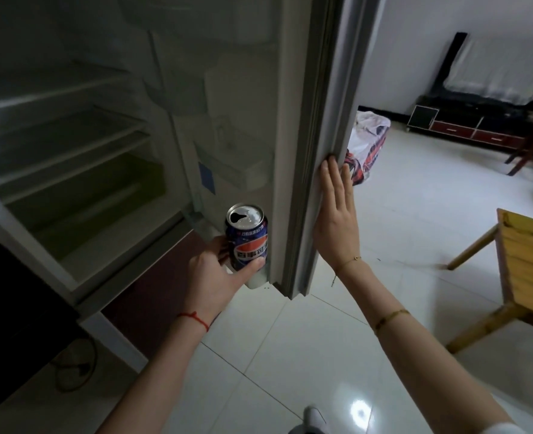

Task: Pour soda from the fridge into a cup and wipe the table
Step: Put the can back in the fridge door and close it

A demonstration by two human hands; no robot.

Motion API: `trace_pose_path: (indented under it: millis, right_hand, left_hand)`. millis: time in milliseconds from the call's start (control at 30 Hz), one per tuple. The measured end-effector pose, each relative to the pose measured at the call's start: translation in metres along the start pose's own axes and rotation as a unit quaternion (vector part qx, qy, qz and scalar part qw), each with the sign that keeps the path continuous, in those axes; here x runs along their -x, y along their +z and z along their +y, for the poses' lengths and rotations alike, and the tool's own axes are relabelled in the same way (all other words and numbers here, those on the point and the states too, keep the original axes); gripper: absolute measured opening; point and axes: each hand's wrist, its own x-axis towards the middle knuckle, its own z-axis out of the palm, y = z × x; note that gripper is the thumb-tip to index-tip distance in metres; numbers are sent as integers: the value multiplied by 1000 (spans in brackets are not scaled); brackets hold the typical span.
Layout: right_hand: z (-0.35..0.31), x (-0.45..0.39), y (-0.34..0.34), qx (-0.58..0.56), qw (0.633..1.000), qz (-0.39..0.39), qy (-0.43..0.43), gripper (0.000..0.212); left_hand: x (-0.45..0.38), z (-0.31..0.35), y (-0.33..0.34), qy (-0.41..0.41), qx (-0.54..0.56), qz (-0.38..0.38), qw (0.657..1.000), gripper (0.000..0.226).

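- The left hand [210, 277] grips the blue aluminium soda can with the red-and-white logo [247, 238]; its fingers [220, 245] curl round the far left of the can and the thumb lies across the lower front, so the can stands upright just in front of the palm, outside the fridge cabinet and close beside the inner face of the door.
- The can's mouth is already open, a dark hole showing in the silver lid above the fingers; it looks thin-walled, so a hard squeeze would likely dent it and push soda out; it is probably cold and maybe damp, hence slippery; a mid-body hold, kept level, seems the safe one.
- The right hand [335, 220] lies flat with straight fingers [331, 177] against the outer edge of the grey-white open fridge door [327, 120]; it holds nothing and seems set to push the door.
- Left of the can-holding fingers the dim fridge interior with pale shelves [71, 145] stands open; the door's bottom corner sits just below and right of the thumb, an edge to clear.
- Right of the flat fingers the white tiled floor [399, 214] gives open room; a yellow wooden piece of furniture [528, 267] stands well apart to the right; no cup or worktop is in view.
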Motion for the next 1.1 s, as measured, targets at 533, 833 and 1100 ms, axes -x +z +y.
trace_pose_path:
  millis: [533, 833, 1100]
  right_hand:
    - [141, -79, -1, -169, 979, -111, 34, 92]
    - [200, -122, 21, -228, 961, -147, 56, 99]
    - [223, -152, 36, -278, 938, -176, 108, 97]
  left_hand:
    - [-61, 86, 119, -2, 50, 24, 998, 43]
    - [-100, 113, 165, -9, 49, 51, 997, 49]
    - [-125, 134, 179, -13, 53, 72, 996, 47]
